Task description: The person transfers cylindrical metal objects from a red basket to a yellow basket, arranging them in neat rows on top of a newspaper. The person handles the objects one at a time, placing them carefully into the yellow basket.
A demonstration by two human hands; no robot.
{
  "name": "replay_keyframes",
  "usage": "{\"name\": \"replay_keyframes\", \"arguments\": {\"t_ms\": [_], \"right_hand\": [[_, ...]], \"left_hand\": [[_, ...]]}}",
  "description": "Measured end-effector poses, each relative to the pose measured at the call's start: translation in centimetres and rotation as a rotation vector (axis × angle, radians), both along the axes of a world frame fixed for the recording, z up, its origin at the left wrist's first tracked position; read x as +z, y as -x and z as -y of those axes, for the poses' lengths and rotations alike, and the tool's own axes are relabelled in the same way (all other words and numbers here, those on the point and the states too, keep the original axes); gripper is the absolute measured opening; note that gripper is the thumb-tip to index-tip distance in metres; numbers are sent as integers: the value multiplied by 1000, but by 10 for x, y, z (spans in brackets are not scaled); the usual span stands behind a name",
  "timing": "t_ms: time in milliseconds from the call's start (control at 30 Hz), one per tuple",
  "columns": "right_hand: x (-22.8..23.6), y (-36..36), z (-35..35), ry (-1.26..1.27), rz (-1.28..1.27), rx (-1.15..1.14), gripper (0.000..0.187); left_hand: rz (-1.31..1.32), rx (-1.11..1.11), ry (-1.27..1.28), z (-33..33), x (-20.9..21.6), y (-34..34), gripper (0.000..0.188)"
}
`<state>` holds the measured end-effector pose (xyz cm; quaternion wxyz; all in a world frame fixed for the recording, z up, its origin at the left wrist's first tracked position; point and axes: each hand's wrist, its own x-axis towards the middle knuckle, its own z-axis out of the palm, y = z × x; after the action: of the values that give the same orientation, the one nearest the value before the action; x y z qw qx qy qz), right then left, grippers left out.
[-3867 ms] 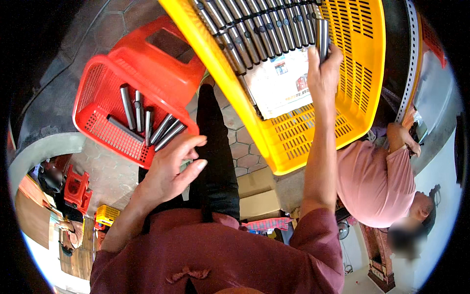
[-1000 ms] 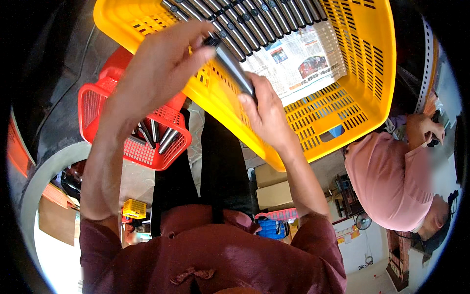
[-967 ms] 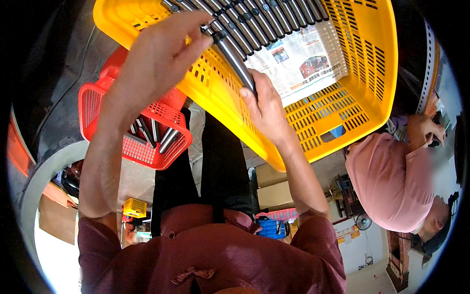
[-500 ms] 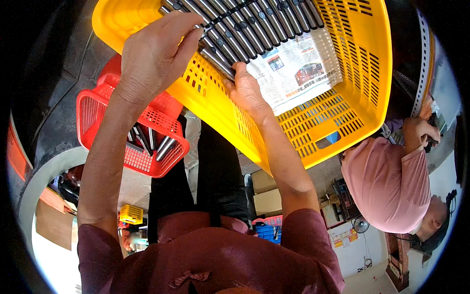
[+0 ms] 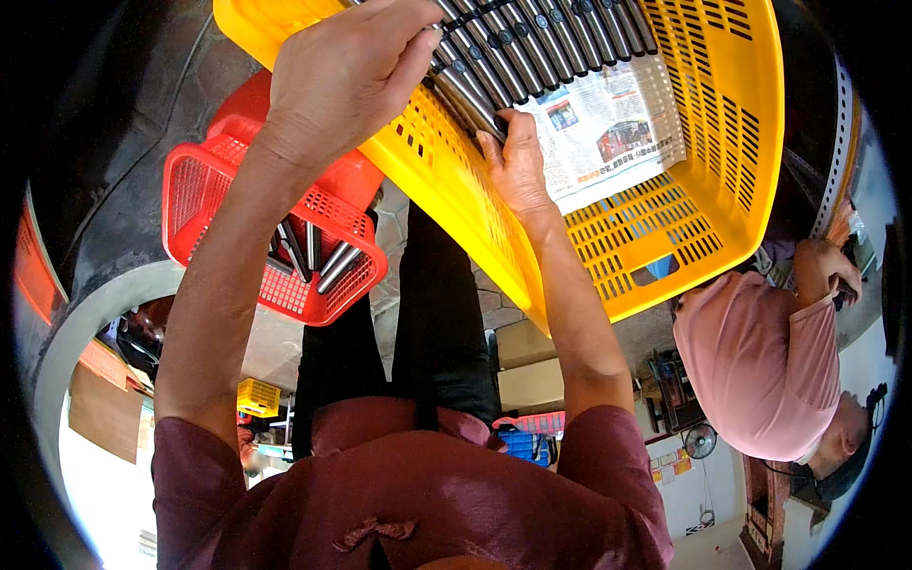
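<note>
A row of dark metal tubes (image 5: pixel 541 43) with black ends lies side by side in a yellow plastic basket (image 5: pixel 727 190). Newspaper (image 5: pixel 608 142) lines the basket floor under and beside them. My left hand (image 5: pixel 351 81) is closed in a pinch over the basket's near-left rim, by the upper part of the row; what sits between its fingertips is hidden. With thumb and fingers, my right hand (image 5: pixel 521 161) grips the lower end of the nearest tube (image 5: pixel 470 100), which lies against the basket's near wall.
Below my left forearm stands a red basket (image 5: pixel 275 299) with several loose metal tubes (image 5: pixel 313 252) in it. To the right, a person in a pink shirt (image 5: pixel 760 361) bends over. Cardboard boxes (image 5: pixel 527 370) and a small yellow crate (image 5: pixel 258 397) stand farther back.
The whole view has shifted, so the baskets appear farther right. My two hands keep nearly the same places at the tube row; my right fingers now close around the nearest tube's end.
</note>
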<state>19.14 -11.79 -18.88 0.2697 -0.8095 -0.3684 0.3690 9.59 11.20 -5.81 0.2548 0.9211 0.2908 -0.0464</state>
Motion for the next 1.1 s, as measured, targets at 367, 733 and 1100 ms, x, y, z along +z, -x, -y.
{"name": "replay_keyframes", "arguments": {"t_ms": [367,733,1100], "right_hand": [[-11,9,-12,91,-77,135,31],[99,-34,-38,-355,-164,-19,27],[124,4,-32,-130,-273,-213,46]], "left_hand": [[-58,5,11,0,0,-2,8],[242,-443,118,-7,-40,1,26],[291,644,1443,85,-22,-41,25]]}}
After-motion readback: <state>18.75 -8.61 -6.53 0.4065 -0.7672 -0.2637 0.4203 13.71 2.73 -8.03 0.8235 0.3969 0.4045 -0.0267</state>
